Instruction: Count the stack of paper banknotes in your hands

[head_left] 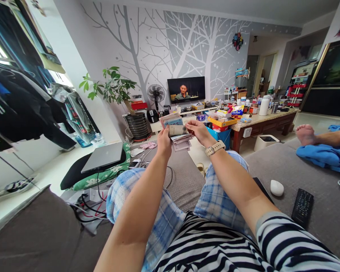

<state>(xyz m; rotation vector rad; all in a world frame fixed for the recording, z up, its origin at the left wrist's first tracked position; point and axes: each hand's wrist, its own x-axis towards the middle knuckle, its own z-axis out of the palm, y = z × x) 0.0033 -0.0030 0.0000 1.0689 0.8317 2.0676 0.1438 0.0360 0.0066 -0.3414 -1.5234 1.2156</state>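
A loose bundle of thin papers [181, 142], pinkish, bluish and pale, is held up in front of my knees. My left hand [164, 142] grips the bundle at its left side, with the thumb over the papers. On the right, my right hand [198, 132] pinches the edge of a greenish-grey paper [177, 130] that lies across the front of the bundle. A light blue paper [173, 122] and a pinkish one fan out above it. What is printed on the papers is too small to read. A beige watch [215, 148] is on my right wrist.
A closed laptop [102, 157] lies on a green and black cushion at the left, near cables. To the right on the sofa are a white mouse [277, 187], a black remote [302, 207] and a person's bare foot [305, 135]. A cluttered table [257, 119] stands ahead.
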